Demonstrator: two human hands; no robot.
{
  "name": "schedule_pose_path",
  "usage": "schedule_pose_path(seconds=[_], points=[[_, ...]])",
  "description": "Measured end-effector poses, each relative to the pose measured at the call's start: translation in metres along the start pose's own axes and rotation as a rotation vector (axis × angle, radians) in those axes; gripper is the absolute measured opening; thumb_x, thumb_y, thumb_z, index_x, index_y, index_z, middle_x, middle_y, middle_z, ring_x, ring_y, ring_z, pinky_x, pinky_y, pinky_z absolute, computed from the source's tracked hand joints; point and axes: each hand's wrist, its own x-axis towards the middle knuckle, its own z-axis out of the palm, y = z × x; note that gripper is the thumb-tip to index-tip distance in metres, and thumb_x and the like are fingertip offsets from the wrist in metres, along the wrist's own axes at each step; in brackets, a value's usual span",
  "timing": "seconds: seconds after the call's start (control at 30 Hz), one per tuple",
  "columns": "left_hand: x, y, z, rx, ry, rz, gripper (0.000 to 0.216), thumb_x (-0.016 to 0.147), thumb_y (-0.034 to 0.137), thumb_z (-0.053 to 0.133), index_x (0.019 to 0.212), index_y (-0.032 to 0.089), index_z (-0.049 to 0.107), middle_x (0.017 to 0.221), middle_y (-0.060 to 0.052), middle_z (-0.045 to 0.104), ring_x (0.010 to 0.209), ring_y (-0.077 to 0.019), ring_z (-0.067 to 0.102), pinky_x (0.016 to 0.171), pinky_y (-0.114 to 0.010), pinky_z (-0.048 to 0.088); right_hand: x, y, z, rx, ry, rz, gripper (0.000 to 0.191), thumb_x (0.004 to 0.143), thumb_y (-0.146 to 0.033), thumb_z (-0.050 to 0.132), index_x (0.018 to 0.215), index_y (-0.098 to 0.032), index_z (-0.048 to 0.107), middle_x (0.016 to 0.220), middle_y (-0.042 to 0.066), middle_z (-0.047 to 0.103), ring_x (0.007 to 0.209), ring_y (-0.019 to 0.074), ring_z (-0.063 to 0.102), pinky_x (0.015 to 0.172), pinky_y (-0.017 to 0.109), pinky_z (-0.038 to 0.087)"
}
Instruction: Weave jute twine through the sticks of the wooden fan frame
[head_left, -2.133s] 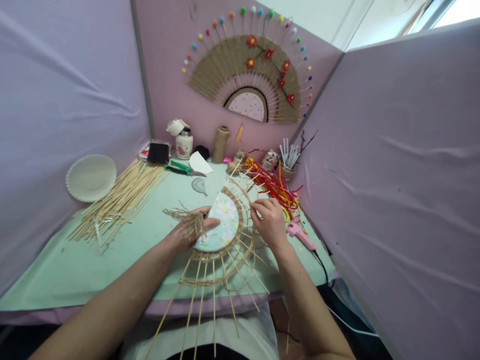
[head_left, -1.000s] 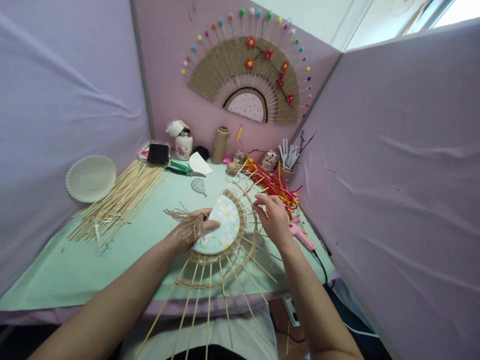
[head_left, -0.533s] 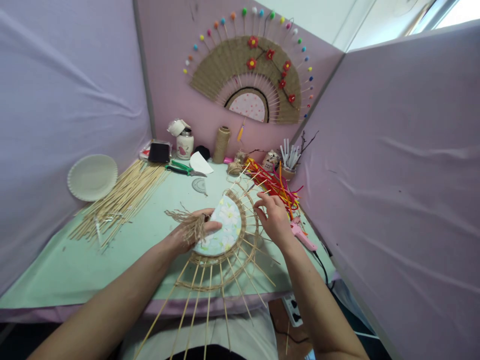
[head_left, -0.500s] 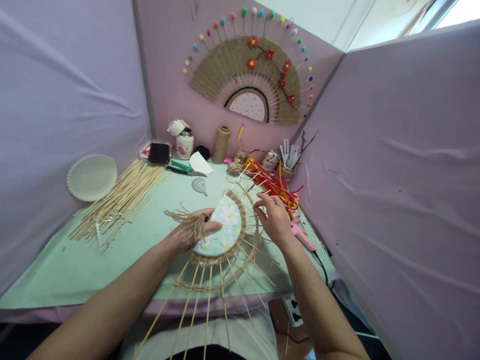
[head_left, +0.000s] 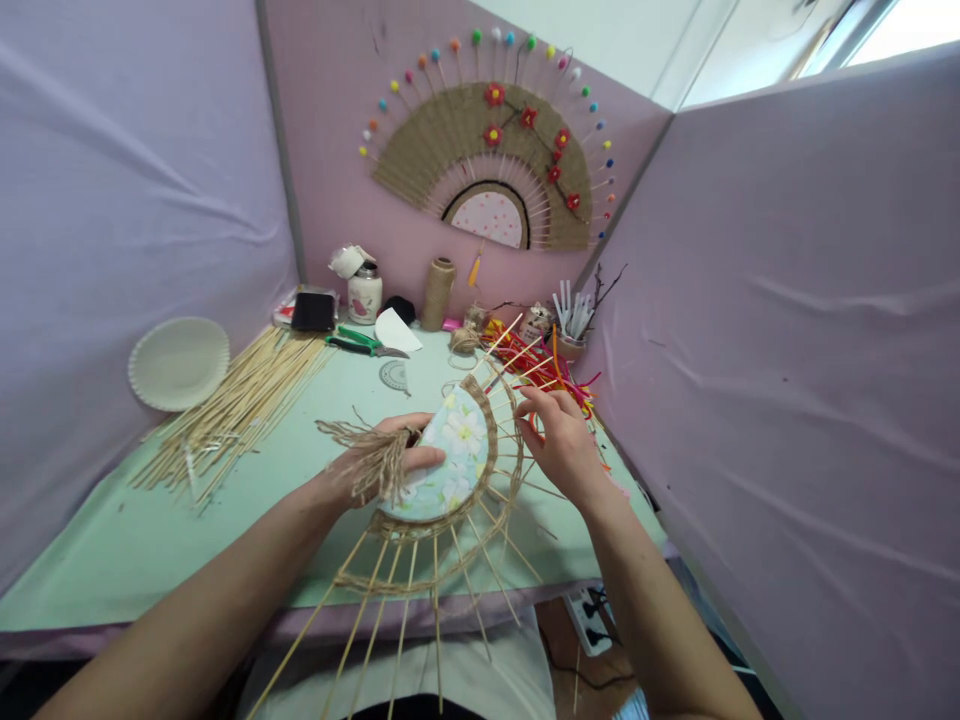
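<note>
My left hand is closed on the straight edge of a half-round fan, its thumb lying across the pale blue flowered centre. A frayed jute tassel hangs over that hand. Thin bamboo sticks spread from the fan's twine-woven rim, several reaching down over my lap. Farther out, a loose band of jute twine runs through the sticks. At the fan's right side, my right hand pinches this twine between thumb and fingers, close to the upper sticks. The exact pinch point is partly hidden.
A pile of bamboo sticks and a white plate lie left. Green-handled pruning shears, a protractor and a twine spool are farther back. Red and yellow craft stems lie behind my right hand. A finished fan hangs above.
The fan has turned slightly, its upper sticks swinging right and its lower ones left. My right hand moved slightly right with the twine. The pink glue gun is now mostly behind my right arm.
</note>
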Motion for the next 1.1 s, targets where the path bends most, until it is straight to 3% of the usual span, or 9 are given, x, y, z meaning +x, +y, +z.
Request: schedule_pose_path(seconds=[0.27, 0.4, 0.53, 0.7, 0.9, 1.0, 1.1], points=[[-0.001, 0.004, -0.002, 0.087, -0.017, 0.067, 0.047, 0.065, 0.039, 0.074, 0.107, 0.020, 0.070, 0.091, -0.003, 0.074, 0.081, -0.0221, 0.066, 0.064, -0.026, 0.052, 0.003, -0.004, -0.011, -0.032, -0.013, -0.035, 0.048, 0.085, -0.006, 0.053, 0.128, -0.023, 0.044, 0.094, 0.005, 0.070, 0.088, 0.0236, 0.056, 0.083, 0.040, 0.048], [0.000, 0.006, 0.001, 0.040, -0.011, 0.040, 0.053, 0.063, 0.038, 0.075, 0.111, 0.016, 0.068, 0.091, -0.005, 0.073, 0.077, -0.0208, 0.066, 0.061, -0.025, 0.051, 0.003, -0.002, -0.011, -0.013, -0.024, -0.024, 0.047, 0.085, -0.006, 0.052, 0.128, -0.023, 0.045, 0.095, 0.005, 0.070, 0.089, 0.0237, 0.056, 0.083, 0.041, 0.048], [0.004, 0.005, 0.006, -0.074, 0.051, 0.006, 0.046, 0.062, 0.034, 0.075, 0.103, 0.016, 0.069, 0.085, -0.004, 0.073, 0.068, -0.0191, 0.066, 0.053, -0.024, 0.048, 0.002, 0.001, -0.013, 0.108, 0.006, 0.034, 0.046, 0.086, -0.013, 0.055, 0.129, -0.024, 0.043, 0.102, 0.006, 0.069, 0.099, 0.0240, 0.056, 0.089, 0.043, 0.047], [0.020, -0.008, 0.003, -0.316, 0.075, 0.012, 0.041, 0.063, 0.028, 0.074, 0.101, 0.015, 0.068, 0.079, -0.005, 0.074, 0.063, -0.0191, 0.067, 0.055, -0.026, 0.050, -0.002, 0.003, -0.015, 0.269, 0.197, 0.260, 0.038, 0.085, -0.024, 0.060, 0.121, -0.023, 0.050, 0.117, 0.010, 0.060, 0.103, 0.0221, 0.058, 0.089, 0.040, 0.047], [0.036, -0.009, -0.014, -0.441, 0.088, 0.021, 0.044, 0.063, 0.025, 0.074, 0.106, 0.015, 0.066, 0.083, -0.006, 0.076, 0.067, -0.0199, 0.070, 0.058, -0.026, 0.053, -0.003, 0.033, 0.006, 0.668, 0.459, 0.650, 0.033, 0.079, -0.041, 0.066, 0.103, -0.020, 0.057, 0.103, 0.007, 0.064, 0.092, 0.0186, 0.061, 0.083, 0.036, 0.049], [0.043, 0.001, -0.023, -0.443, 0.126, 0.090, 0.046, 0.062, 0.025, 0.074, 0.107, 0.015, 0.066, 0.086, -0.006, 0.076, 0.070, -0.0212, 0.071, 0.059, -0.027, 0.054, -0.002, 0.048, 0.021, 1.005, 0.464, 0.910, 0.036, 0.074, -0.050, 0.068, 0.093, -0.021, 0.058, 0.096, 0.005, 0.067, 0.088, 0.0183, 0.064, 0.080, 0.035, 0.050], [0.050, 0.010, -0.032, -0.463, 0.160, 0.163, 0.045, 0.061, 0.025, 0.075, 0.105, 0.015, 0.067, 0.089, -0.007, 0.076, 0.073, -0.0212, 0.071, 0.061, -0.026, 0.054, 0.000, 0.047, 0.035, 1.263, 0.331, 1.071, 0.043, 0.072, -0.062, 0.065, 0.087, -0.022, 0.060, 0.095, 0.006, 0.070, 0.092, 0.0213, 0.067, 0.079, 0.036, 0.052]])
